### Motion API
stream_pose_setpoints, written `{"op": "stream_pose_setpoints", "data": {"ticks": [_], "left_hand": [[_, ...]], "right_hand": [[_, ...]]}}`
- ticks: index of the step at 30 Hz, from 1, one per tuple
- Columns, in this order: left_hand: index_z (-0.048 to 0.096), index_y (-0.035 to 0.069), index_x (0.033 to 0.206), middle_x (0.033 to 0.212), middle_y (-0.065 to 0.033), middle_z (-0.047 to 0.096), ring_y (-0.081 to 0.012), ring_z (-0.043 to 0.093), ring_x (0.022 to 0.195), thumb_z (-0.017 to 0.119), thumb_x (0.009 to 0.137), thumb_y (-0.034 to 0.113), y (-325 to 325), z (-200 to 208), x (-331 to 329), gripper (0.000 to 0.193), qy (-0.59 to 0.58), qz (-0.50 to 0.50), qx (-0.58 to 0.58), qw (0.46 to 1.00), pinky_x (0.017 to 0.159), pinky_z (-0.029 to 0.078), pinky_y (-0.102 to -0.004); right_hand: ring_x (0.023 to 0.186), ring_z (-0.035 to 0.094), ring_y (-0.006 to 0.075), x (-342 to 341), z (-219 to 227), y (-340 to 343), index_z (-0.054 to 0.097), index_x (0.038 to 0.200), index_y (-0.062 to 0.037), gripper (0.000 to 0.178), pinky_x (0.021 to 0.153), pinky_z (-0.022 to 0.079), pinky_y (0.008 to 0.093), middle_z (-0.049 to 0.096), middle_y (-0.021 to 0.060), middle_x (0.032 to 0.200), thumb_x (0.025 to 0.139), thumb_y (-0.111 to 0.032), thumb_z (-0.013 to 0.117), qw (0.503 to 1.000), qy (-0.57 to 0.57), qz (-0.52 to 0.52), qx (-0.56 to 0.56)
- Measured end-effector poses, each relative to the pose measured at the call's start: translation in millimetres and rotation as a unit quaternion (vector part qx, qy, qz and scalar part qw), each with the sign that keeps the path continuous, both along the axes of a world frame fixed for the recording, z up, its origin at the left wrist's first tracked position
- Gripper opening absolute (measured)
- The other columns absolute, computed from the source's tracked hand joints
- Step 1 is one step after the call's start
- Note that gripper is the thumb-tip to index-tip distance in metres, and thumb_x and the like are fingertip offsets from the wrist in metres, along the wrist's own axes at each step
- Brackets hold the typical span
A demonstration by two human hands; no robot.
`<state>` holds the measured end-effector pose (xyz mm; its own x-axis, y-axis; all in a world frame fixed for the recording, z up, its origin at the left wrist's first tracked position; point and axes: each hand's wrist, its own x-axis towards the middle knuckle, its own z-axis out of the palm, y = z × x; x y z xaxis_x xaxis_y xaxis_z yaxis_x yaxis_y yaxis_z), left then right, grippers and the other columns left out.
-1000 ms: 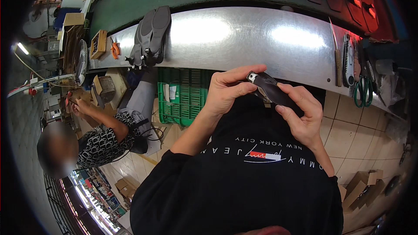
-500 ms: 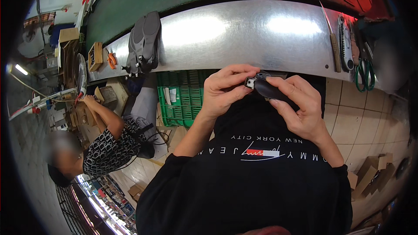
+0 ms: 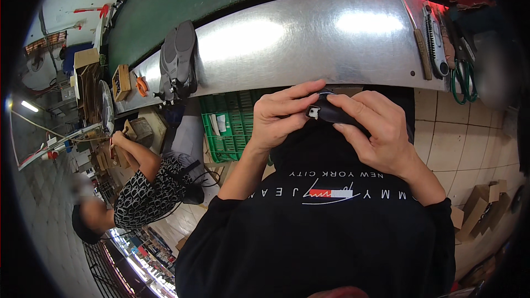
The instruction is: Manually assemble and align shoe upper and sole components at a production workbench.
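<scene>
Both my hands hold a small black shoe-sole-like piece (image 3: 334, 113) just off the near edge of the bench. A little white square end shows on its left side. My left hand (image 3: 280, 111) pinches that end, thumb below and fingers above. My right hand (image 3: 376, 123) grips the wider dark part between thumb and fingers. Part of the piece is hidden by my fingers. On the bench to the left, several dark grey soles (image 3: 179, 55) lie stacked, with dark, shiny bits at their near ends.
The metal bench (image 3: 309, 38) holds orange-handled pliers (image 3: 142, 86), a wooden box (image 3: 121, 83), a wooden-handled pointed tool (image 3: 422, 53), a utility knife (image 3: 436, 44) and green-handled scissors (image 3: 464, 85). Below is a green crate (image 3: 226, 138). A co-worker (image 3: 146, 193) is at the left.
The view has shifted slightly. The black piece has tilted a little in my hands, and its white end shows less. Both hands keep hold of it.
</scene>
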<state>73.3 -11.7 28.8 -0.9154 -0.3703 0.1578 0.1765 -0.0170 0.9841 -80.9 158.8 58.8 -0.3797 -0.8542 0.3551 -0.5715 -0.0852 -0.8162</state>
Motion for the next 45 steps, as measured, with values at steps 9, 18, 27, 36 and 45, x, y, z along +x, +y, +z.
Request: {"op": "stream_pose_setpoints", "data": {"ticks": [9,18,27,36,45], "left_hand": [[0.063,-0.003,0.118,0.130,-0.0188,0.058,-0.0196,0.062,0.107,0.052,0.078,-0.013,7,7,-4,0.043,-0.042,-0.007,-0.042,0.998,0.083,0.053,-0.0251],[0.051,-0.002,0.132,0.137,-0.0174,0.051,-0.0209,0.060,0.110,0.041,0.087,-0.009,24,11,-7,0.046,-0.166,0.050,0.133,0.976,0.079,0.059,-0.0276],[0.059,-0.002,0.124,0.128,-0.0162,0.058,-0.0182,0.066,0.096,0.047,0.084,-0.011,23,2,-8,0.043,-0.192,0.053,0.166,0.966,0.071,0.060,-0.0257],[0.064,-0.001,0.118,0.117,-0.0126,0.065,-0.0144,0.067,0.089,0.053,0.080,-0.011,18,1,-13,0.040,-0.239,0.085,0.200,0.946,0.068,0.060,-0.0238],[0.065,0.000,0.117,0.118,-0.0127,0.065,-0.0135,0.066,0.093,0.055,0.081,-0.010,17,1,-13,0.039,-0.224,0.085,0.153,0.959,0.068,0.059,-0.0226]], "right_hand": [[0.074,0.060,0.0303,1,-4,-3,0.063,0.111,-0.0027,0.037,0.065,0.049,0.0375,0.059,0.0127,0.083,0.074,-0.006,0.070,0.999,-0.023,-0.002,0.036],[0.070,0.061,0.0258,5,-21,-4,0.069,0.093,-0.0035,0.018,0.062,0.048,0.0331,0.061,0.0106,0.079,0.075,-0.003,0.069,0.988,-0.143,-0.017,0.055],[0.074,0.059,0.0261,-1,-24,-5,0.070,0.090,-0.0076,0.021,0.062,0.047,0.0356,0.057,0.0082,0.082,0.070,-0.006,0.072,0.998,0.022,0.036,0.053],[0.073,0.058,0.0250,3,-27,-6,0.063,0.086,-0.0102,0.024,0.061,0.046,0.0353,0.053,0.0058,0.079,0.066,-0.011,0.077,0.994,-0.021,0.041,0.100],[0.071,0.058,0.0238,10,-33,-7,0.062,0.083,-0.0108,0.021,0.059,0.045,0.0343,0.052,0.0052,0.077,0.067,-0.011,0.075,0.995,-0.047,0.001,0.091]]}}
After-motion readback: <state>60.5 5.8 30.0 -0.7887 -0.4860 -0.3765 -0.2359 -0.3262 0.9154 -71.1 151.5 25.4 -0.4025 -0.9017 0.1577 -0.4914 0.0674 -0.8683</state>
